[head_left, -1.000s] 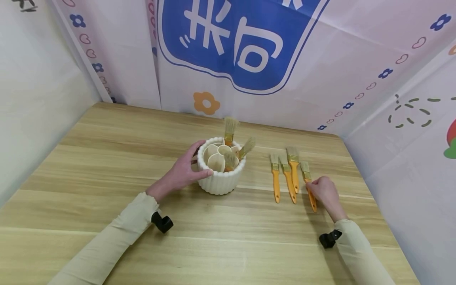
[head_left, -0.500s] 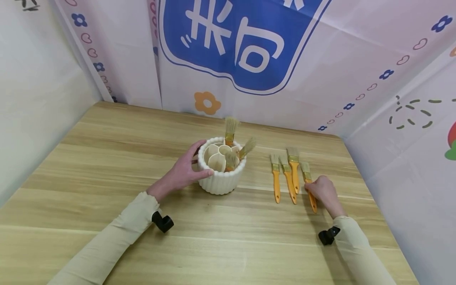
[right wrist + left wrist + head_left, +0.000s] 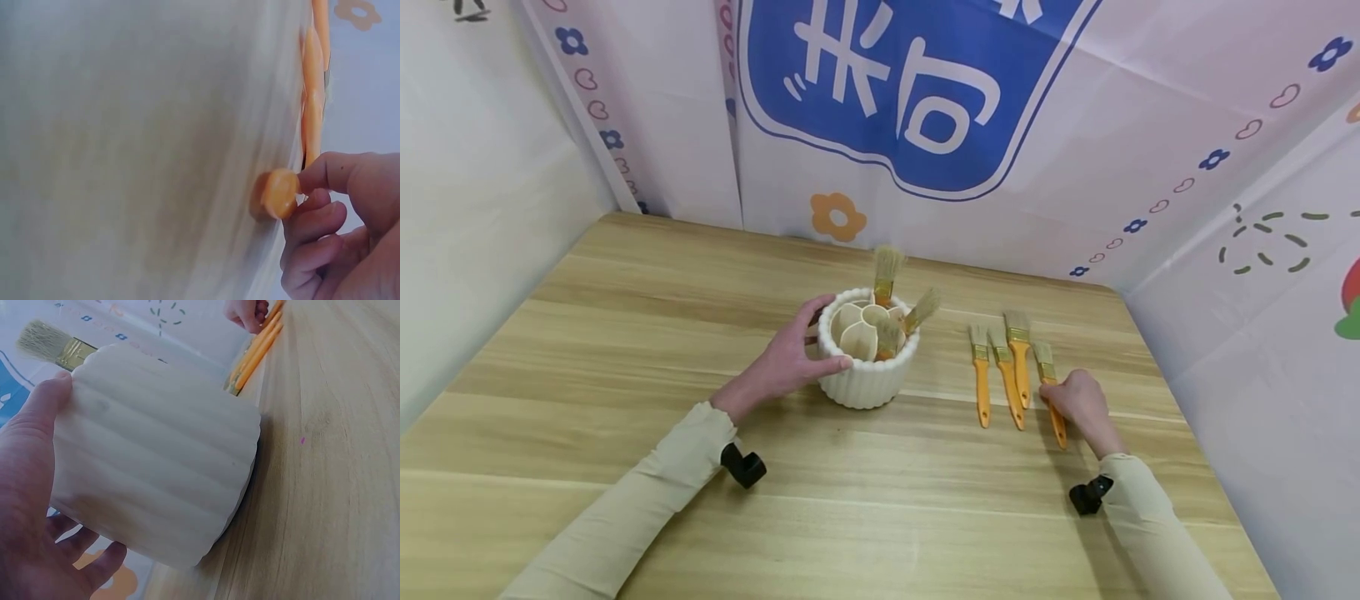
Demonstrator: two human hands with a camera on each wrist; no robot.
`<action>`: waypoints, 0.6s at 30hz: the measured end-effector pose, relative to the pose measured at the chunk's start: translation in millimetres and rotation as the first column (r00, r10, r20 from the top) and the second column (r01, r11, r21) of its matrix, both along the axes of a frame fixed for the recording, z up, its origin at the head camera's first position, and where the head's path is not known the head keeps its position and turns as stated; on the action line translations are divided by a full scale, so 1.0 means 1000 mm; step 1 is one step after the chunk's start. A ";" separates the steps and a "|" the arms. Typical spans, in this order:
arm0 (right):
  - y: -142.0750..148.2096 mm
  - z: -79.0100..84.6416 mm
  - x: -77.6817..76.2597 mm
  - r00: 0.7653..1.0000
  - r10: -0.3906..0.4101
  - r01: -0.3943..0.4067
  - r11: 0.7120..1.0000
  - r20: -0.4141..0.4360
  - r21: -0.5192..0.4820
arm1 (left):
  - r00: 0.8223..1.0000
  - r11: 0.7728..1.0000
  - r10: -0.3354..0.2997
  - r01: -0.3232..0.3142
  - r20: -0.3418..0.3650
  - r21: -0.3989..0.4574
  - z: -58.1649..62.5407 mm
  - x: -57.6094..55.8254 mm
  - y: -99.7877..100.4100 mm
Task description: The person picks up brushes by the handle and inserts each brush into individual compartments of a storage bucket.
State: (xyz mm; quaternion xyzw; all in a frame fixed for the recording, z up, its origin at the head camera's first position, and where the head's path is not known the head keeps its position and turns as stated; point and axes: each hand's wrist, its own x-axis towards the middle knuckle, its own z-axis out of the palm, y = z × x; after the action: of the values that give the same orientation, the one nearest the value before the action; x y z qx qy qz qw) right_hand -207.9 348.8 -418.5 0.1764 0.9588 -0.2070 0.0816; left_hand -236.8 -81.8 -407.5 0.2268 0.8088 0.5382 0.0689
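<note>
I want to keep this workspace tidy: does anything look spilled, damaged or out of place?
No damage shows. In the left wrist view, a tiny pink speck stands out against the wooden table. One brush in the white pot leans outward, looking askew.

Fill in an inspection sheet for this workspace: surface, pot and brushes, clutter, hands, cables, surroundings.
Surface: wood-grain table.
Job's things: white pot, upright, with divided insert; three potted brushes, bristles up; three loose brushes lying on the table; one held brush.
Clutter: small pink mark on the table; otherwise nothing seen.
Left hand: grips the pot, thumb at the rim.
Right hand: pinches the held brush by its orange handle.
Cables: nothing seen.
Surroundings: printed sheets behind and at both sides, blue panel at the back.
</note>
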 end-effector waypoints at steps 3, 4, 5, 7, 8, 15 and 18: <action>-0.001 0.000 0.000 1.000 -0.001 0.001 1.000 0.001 0.006 | 1.000 1.000 0.010 -0.010 0.013 0.003 0.000 0.000 0.000; -0.001 -0.001 0.000 1.000 -0.001 0.001 1.000 0.003 0.006 | 1.000 1.000 0.017 -0.017 0.019 0.001 0.001 0.001 0.000; -0.001 -0.001 0.000 1.000 -0.003 0.003 1.000 0.002 0.006 | 0.999 1.000 0.024 -0.024 0.024 -0.003 0.001 0.000 0.000; -0.001 -0.001 0.000 1.000 -0.003 0.003 1.000 0.007 0.001 | 0.999 0.999 0.037 -0.037 0.025 -0.012 0.002 0.000 0.000; -0.001 -0.001 0.000 1.000 -0.003 0.003 1.000 0.009 -0.002 | 0.999 0.999 0.044 -0.043 0.026 -0.018 0.003 0.000 0.000; -0.002 0.000 0.000 1.000 0.001 -0.001 1.000 0.023 -0.003 | 0.997 0.997 0.073 -0.073 -0.034 -0.003 0.000 0.001 -0.002; -0.002 0.001 0.000 1.000 0.001 -0.001 1.000 0.023 0.000 | 0.992 0.996 0.087 -0.085 -0.088 0.024 -0.001 0.003 -0.003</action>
State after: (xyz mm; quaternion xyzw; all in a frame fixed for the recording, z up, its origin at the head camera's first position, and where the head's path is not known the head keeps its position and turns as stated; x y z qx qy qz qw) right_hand -207.6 346.3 -418.0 0.1783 0.9580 -0.2047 0.0927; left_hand -234.0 -84.3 -408.5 0.2161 0.8145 0.5383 0.0072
